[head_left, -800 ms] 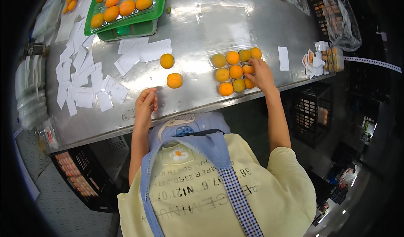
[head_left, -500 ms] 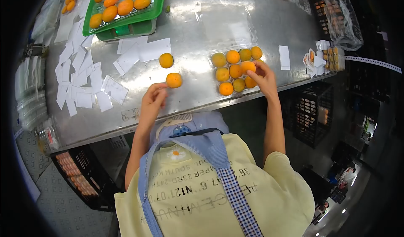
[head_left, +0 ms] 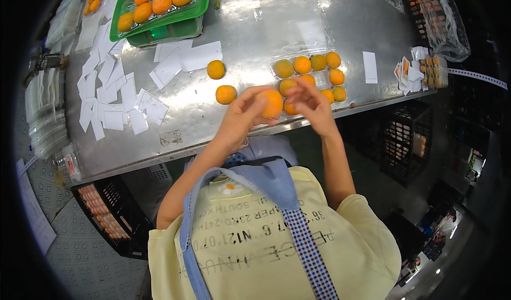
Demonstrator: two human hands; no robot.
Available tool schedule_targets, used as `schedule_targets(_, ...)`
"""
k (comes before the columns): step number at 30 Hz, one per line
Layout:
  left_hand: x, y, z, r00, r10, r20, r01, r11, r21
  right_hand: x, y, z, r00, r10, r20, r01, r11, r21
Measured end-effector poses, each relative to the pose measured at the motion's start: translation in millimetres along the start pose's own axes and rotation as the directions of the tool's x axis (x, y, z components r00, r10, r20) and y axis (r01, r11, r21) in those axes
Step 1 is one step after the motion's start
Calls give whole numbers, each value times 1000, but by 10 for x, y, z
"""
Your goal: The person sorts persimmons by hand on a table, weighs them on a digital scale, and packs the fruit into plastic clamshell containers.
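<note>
An orange fruit [head_left: 272, 103] is held in my left hand [head_left: 246, 110], between thumb and fingers, in front of the clear tray. My right hand [head_left: 314, 107] is just right of it, fingers apart, over the near part of the tray, with nothing seen in its grasp. Several orange and yellowish fruits sit in rows in the clear plastic tray [head_left: 278, 64], partly hidden by my hands. Two loose fruits lie left of the tray, one [head_left: 216, 69] behind the other [head_left: 226, 94].
A green tray [head_left: 205, 2] of fruit stands at the back left on a scale. White cards [head_left: 128, 92] are scattered on the left of the metal table [head_left: 234, 34]. A single card [head_left: 370, 67] and small packs [head_left: 430, 71] lie at right. Black crates stand below.
The fruit that my right hand lifted from the tray is now in my left hand. My left hand has moved right from beside the loose fruits; my right hand has moved left, its fingers apart.
</note>
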State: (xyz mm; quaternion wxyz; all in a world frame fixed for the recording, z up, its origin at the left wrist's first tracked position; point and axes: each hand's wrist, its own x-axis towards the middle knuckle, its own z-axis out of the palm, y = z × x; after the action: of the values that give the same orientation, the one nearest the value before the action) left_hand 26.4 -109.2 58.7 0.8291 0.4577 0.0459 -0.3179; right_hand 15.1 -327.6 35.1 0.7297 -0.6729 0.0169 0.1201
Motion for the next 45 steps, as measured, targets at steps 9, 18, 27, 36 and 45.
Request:
schedule_targets(9, -38, 35, -123, 978, -209, -20, 194, 936, -296, 200, 320, -474, 972, -188, -143, -76, 324, -943)
schedule_targets(18, -36, 22, -172, 960, -271, 72, 280, 909, -308, 314, 363, -536, 962, -189, -199, -103, 424, -900)
schedule_targets(27, -70, 37, -89, 993, -112, -46, 106, 987, -119, 240, 337, -525, 911, -194, -363, -160, 646, -747)
schedule_targets(36, -66, 1, -206, 981, -184, -57, 151, 916, -373, 111, -49, -83, 966, 51, -253, -48, 999, 19)
schedule_targets(45, -112, 67, -137, 989, -64, -130, 64, 998, 2, 116, -88, 285, 998, 50, -24, -47, 994, 95)
